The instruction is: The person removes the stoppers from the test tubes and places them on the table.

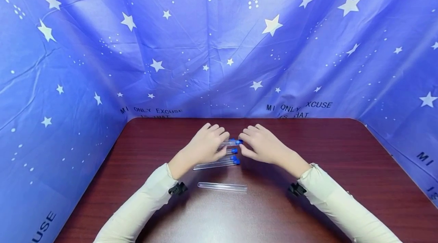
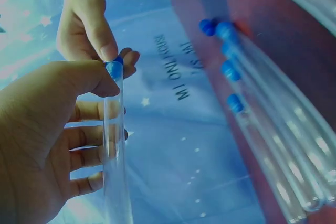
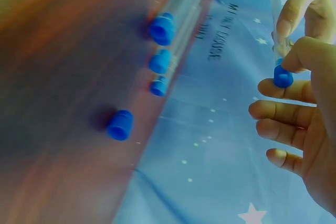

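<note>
My left hand (image 1: 207, 144) grips a clear test tube (image 2: 114, 145), its thumb and fingers around the upper part near the mouth. A blue cap (image 3: 283, 76) sits at that tube's end, and my right hand (image 1: 265, 145) pinches it between thumb and forefinger. The right hand's other fingers are spread loosely in the right wrist view. Beside the hands lie several test tubes with blue caps (image 1: 236, 162), side by side on the table. Nearer to me lies an uncapped test tube (image 1: 222, 187). A loose blue cap (image 3: 121, 125) stands on the table.
The dark red wooden table (image 1: 318, 197) has rounded far corners. A blue curtain (image 1: 205, 45) with white stars and black lettering surrounds its back and sides. Black wrist straps (image 1: 178, 188) sit at the cuffs of the pale sleeves (image 1: 147, 197).
</note>
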`<control>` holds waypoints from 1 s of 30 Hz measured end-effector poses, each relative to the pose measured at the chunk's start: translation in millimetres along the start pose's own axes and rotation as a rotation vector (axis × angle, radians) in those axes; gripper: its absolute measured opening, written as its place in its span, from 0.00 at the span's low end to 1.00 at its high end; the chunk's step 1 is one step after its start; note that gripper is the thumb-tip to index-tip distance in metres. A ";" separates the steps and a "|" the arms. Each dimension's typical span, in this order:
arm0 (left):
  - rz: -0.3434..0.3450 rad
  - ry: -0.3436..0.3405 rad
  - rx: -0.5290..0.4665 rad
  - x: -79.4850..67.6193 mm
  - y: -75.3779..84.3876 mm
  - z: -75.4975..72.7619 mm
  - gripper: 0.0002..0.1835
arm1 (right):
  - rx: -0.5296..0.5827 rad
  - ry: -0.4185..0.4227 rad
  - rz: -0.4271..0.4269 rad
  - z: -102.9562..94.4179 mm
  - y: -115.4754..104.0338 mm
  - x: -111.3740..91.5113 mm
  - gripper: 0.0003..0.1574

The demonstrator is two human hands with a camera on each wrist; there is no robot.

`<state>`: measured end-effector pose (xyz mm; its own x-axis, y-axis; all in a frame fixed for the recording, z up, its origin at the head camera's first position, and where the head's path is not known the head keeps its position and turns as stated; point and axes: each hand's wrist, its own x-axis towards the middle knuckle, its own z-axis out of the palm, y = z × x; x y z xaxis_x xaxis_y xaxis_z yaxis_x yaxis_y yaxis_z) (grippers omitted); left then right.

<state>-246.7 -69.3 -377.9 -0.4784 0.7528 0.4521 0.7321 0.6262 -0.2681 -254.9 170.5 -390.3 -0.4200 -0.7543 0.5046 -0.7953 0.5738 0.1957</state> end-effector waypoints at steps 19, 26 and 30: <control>-0.063 0.106 -0.099 18.6 -11.1 -11.7 0.07 | 0.073 -0.099 0.170 -30.4 9.3 13.9 0.11; -0.080 0.078 -0.143 22.8 -12.3 -16.2 0.07 | 0.139 -0.162 0.239 -40.8 10.2 17.1 0.09; -0.086 0.052 -0.168 24.2 -12.7 -19.0 0.06 | 0.171 -0.181 0.250 -42.0 12.3 17.1 0.07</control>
<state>-258.3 -62.9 -347.4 -0.5200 0.6840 0.5116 0.7624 0.6417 -0.0829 -253.4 178.2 -343.9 -0.6692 -0.6506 0.3590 -0.7135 0.6976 -0.0659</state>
